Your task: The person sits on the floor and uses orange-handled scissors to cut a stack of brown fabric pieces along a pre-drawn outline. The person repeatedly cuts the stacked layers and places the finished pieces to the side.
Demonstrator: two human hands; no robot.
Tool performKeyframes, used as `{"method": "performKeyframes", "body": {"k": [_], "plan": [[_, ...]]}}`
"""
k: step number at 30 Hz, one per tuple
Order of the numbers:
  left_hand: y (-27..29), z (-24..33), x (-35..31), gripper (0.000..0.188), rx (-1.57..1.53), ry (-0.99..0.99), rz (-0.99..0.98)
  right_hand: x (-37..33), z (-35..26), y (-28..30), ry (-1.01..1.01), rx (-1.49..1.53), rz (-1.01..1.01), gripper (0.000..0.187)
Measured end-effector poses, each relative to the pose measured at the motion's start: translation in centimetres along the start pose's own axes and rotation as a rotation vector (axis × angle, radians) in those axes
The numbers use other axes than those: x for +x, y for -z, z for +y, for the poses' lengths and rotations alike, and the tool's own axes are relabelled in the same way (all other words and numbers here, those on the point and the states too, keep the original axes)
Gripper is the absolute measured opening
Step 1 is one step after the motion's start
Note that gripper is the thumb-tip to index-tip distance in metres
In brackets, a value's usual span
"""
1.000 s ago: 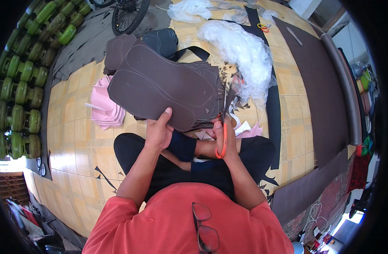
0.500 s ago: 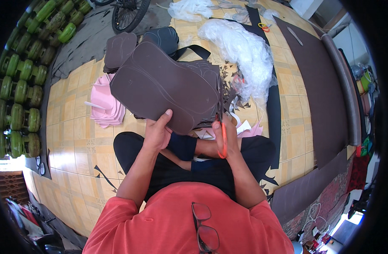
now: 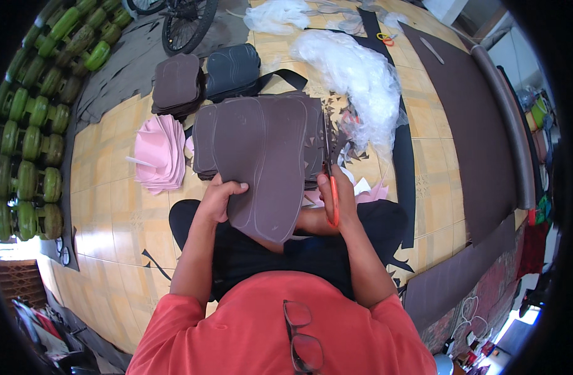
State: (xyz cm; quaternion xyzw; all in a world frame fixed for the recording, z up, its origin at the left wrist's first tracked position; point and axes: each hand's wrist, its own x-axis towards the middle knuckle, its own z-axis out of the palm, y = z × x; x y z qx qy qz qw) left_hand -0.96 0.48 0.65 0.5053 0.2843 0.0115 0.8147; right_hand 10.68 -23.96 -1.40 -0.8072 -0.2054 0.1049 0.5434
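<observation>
My left hand (image 3: 221, 199) grips the near left edge of a dark brown sheet (image 3: 261, 169), thumb on top. Curved pale outlines are drawn on the sheet, and its near end hangs over my lap. My right hand (image 3: 337, 194) is closed round the orange handles of a pair of scissors (image 3: 333, 200). Their blades point away from me, just right of the sheet and apart from it. Beneath the sheet lies a stack of similar brown pieces (image 3: 202, 140), partly hidden.
Pink cut pieces (image 3: 158, 153) are piled at left, beyond them brown (image 3: 177, 81) and black stacks (image 3: 232, 69). Crumpled clear plastic (image 3: 355, 81) lies at the far right of the stack. A brown roll (image 3: 508, 144) lies farther right; green gas cylinders (image 3: 33, 131) line the left.
My left hand has turned the brown sheet, so its near end now points toward me and the stacks behind show more. The scissors stay in my right hand, nearly in place.
</observation>
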Motion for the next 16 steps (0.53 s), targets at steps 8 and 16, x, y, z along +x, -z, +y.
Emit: {"method": "performKeyframes", "body": {"k": [8,16], "plan": [[-0.6,-0.4,-0.6,0.053,0.141,0.078,-0.019,0.7,-1.1,0.2,0.164,-0.047,0.099,0.028],[0.7,-0.7,0.1,0.061,0.154,0.129,-0.116,0.6,0.4,0.5,0.144,-0.084,0.036,0.039]]}}
